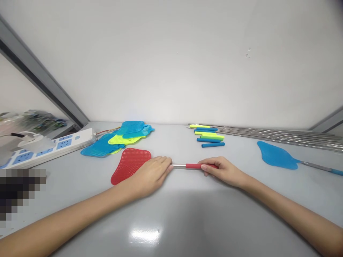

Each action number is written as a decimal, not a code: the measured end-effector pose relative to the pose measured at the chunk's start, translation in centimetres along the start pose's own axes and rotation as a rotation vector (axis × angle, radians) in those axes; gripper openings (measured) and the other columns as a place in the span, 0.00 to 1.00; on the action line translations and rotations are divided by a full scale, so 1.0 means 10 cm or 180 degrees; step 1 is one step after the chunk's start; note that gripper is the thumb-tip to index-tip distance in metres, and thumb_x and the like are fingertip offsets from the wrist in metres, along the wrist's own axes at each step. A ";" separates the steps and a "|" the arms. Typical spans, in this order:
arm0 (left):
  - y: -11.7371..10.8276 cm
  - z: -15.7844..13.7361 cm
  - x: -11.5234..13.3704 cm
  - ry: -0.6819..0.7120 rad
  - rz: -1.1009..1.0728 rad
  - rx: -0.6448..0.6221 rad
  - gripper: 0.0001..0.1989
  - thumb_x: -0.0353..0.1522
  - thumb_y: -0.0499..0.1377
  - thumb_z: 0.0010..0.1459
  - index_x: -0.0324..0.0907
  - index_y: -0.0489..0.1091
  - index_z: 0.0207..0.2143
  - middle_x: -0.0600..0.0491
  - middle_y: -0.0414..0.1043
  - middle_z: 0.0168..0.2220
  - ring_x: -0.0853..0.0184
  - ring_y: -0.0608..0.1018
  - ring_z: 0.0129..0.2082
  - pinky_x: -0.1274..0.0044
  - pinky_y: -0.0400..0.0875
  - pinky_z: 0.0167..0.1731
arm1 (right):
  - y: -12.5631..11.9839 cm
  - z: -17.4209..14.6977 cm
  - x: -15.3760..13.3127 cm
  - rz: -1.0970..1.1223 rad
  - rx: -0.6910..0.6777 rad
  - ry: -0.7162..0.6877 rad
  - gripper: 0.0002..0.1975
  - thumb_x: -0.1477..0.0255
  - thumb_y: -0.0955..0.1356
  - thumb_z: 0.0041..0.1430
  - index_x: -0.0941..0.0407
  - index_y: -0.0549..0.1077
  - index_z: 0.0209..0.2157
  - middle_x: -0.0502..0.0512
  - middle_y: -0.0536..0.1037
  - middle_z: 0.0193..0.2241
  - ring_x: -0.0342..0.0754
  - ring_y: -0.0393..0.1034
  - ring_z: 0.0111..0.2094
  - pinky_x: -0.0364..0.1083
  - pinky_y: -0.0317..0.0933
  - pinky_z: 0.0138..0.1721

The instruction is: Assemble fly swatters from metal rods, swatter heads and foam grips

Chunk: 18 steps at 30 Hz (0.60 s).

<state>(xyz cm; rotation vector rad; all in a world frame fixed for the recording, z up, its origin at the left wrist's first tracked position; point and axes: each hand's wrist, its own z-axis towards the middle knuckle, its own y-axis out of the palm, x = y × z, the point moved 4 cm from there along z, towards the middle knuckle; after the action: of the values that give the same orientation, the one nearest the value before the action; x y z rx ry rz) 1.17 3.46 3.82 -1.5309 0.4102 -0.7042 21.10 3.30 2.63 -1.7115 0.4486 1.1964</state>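
A red fly swatter (134, 160) lies across the middle of the grey table, its perforated head to the left. My left hand (157, 173) is closed over the place where the head meets the metal rod (179, 166), hiding that joint. At the other end my right hand (221, 170) grips the red handle sleeve (193, 166) between thumb and fingers. A short stretch of bare rod shows between the hands. Several blue and yellow-green handle sleeves (213, 145) lie just beyond my right hand.
Blue and yellow-green swatter heads (132, 129) are piled at the back left, near a white power strip (64, 143) with a plug in it. Several metal rods (268, 135) lie along the back right. A blue fly swatter (278, 155) rests at the right. A white wall (171, 71) stands behind.
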 end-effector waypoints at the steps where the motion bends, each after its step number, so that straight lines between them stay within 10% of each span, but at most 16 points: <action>1: 0.01 0.00 0.01 -0.0024 -0.0007 0.0016 0.15 0.36 0.37 0.60 0.41 0.58 0.29 0.53 0.63 0.28 0.68 0.66 0.28 0.77 0.59 0.27 | 0.02 -0.01 -0.02 -0.0080 -0.0040 -0.0014 0.17 0.63 0.57 0.56 0.57 0.72 0.31 0.50 0.65 0.20 0.40 0.55 0.22 0.40 0.50 0.23; 18: 0.14 -0.13 0.21 0.0143 0.0350 -0.0169 0.10 0.32 0.39 0.60 0.42 0.56 0.28 0.57 0.66 0.26 0.68 0.68 0.24 0.78 0.51 0.19 | 0.23 -0.16 -0.17 0.0256 -0.0882 0.0733 0.21 0.57 0.55 0.55 0.59 0.68 0.28 0.45 0.52 0.15 0.36 0.44 0.16 0.38 0.41 0.16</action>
<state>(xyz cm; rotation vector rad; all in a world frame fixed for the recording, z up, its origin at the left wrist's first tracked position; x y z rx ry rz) 2.10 0.97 2.81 -1.5322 0.5466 -0.6471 19.42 0.51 3.00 -2.1000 0.5125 1.1650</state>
